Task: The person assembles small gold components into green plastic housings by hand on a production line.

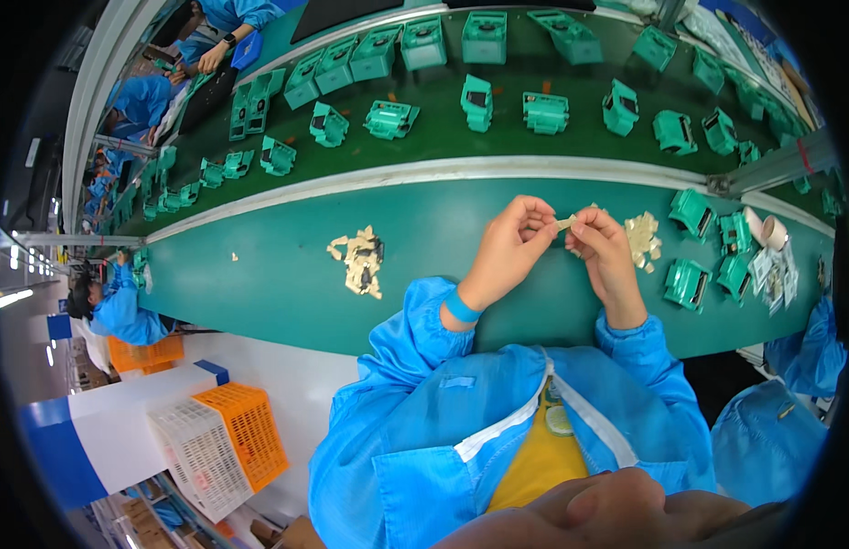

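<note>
Over the green worktable [443, 229], my left hand [518, 240] pinches a small cream-coloured strip [565, 222] between thumb and fingertips. My right hand [603, 245] is closed at the strip's other end, so both hands meet on it. Whether the strip is paper, tape or foam cannot be told. Just right of my right hand lies a pile of small cream pieces [642, 240], partly behind the fingers. Farther left on the table is another heap of cream pieces [356, 265], with some dark small parts among them.
Several green plastic housings [688, 284] and tape rolls [772, 231] stand at the right, beside small clear bags [774, 279]. Beyond a pale rail [461, 168], rows of green housings [545, 112] sit on a green belt. Co-workers in blue [131, 306] work at left.
</note>
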`<state>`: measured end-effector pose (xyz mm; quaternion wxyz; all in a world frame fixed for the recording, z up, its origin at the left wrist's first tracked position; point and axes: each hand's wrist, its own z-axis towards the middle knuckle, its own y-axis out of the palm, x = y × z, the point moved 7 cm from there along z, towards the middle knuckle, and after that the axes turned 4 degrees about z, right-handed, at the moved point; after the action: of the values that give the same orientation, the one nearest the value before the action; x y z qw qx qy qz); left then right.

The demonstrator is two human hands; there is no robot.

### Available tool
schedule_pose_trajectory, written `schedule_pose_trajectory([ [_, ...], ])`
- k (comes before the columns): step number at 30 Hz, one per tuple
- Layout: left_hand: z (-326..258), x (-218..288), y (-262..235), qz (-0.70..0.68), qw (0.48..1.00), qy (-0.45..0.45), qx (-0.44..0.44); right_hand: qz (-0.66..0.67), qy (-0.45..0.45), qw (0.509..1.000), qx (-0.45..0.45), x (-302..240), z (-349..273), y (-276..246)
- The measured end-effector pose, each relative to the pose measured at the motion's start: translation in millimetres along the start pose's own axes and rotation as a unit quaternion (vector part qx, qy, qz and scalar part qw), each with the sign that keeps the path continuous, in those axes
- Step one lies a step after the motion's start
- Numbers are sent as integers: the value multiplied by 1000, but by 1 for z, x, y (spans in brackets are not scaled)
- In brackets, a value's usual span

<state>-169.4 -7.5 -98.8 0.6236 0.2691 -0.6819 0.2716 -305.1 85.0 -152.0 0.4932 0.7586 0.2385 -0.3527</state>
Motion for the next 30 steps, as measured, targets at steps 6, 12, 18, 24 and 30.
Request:
schedule_pose_trajectory([
  [6, 13, -28, 21, -79, 997, -25, 4, -23, -83, 995, 42, -16, 5, 1],
  [12, 19, -12, 14, 116, 989, 87, 26, -188, -71, 979, 25, -11, 2, -8],
  [18, 16, -52, 16, -118, 989, -92, 16, -127, -5, 992, 24, -7, 1, -13],
  [24, 13, -49, 23, -105, 990, -85, 46, -97, 24, 995, -1, -6, 0, -7],
  [30, 9, 1, 21, 299, 910, 263, 118, -193, -57, 979, 28, -10, 0, -21],
])
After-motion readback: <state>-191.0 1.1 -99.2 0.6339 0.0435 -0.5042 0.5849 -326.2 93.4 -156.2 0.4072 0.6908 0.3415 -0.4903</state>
